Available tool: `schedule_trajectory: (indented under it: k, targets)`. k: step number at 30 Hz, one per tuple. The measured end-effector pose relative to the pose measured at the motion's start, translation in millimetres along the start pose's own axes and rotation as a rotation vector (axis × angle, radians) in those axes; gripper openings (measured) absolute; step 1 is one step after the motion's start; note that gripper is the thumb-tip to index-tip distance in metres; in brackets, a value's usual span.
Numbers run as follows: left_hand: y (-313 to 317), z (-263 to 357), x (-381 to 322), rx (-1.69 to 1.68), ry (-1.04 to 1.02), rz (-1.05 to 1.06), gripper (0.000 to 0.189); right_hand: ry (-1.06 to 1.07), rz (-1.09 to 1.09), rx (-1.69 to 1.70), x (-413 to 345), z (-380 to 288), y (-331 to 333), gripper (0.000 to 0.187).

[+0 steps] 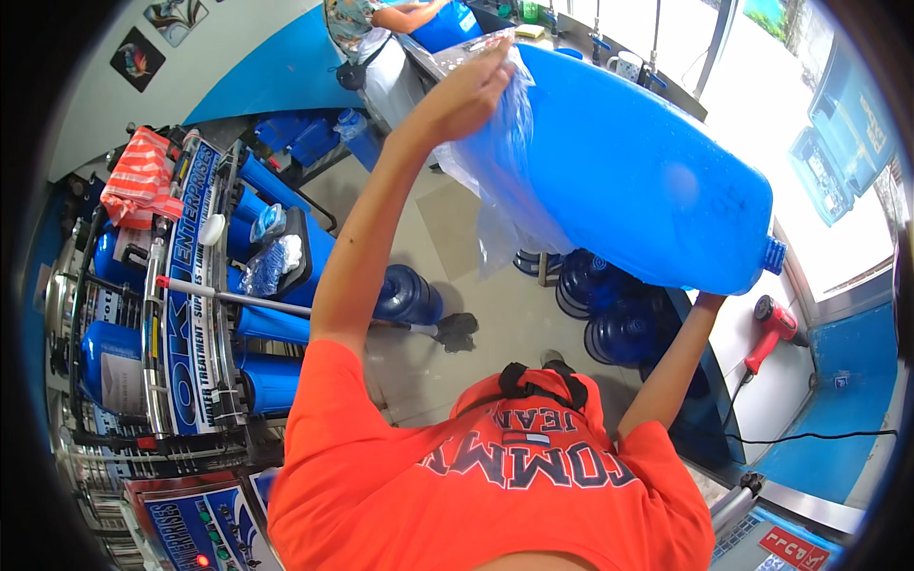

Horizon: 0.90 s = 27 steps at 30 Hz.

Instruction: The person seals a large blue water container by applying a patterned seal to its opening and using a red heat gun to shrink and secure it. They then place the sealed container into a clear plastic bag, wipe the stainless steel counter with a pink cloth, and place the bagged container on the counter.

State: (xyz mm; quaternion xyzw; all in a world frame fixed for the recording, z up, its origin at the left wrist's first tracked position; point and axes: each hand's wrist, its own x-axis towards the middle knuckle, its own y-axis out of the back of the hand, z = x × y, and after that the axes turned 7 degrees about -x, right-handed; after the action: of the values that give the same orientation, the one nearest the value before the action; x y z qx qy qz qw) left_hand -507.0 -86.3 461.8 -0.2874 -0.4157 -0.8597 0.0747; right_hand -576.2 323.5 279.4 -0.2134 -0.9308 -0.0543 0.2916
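A large blue water container [628, 157] is held up in front of me, tilted on its side. A small ribbed blue cap or spout [775, 255] sticks out at its right end. Over the left end hangs a loose clear plastic bag [500, 178]. My left hand [471, 93] grips this plastic at the container's upper left end. Beneath the lower right end, my right hand [707, 301] supports the container. Most of the right hand's fingers are hidden behind it.
Round blue water bottles [618, 332] stand on the floor below the container. A red heat gun [775, 328] lies on a white surface at right. Water-filter equipment [193, 285] lines the left. Another person [371, 36] handles a blue container [450, 27] by the sink counter [571, 43].
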Motion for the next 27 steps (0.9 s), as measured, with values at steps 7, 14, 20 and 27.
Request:
schedule_trajectory:
  k: [7,14,20,27]
  targets:
    - [-4,0,-7,-0.229,-0.045,-0.003,0.041,0.025,0.01,-0.058,25,-1,22,0.015]
    - [-67,63,0,-0.351,-0.301,-0.153,0.03,-0.008,-0.069,-0.048,3,-6,1,0.013]
    - [-42,53,-17,-0.27,-0.068,-0.244,0.053,-0.056,-0.127,-0.022,-30,-1,-13,0.012]
    - [-26,4,-58,-0.476,0.443,-0.712,0.069,-0.069,-0.132,-0.04,-24,4,1,0.011]
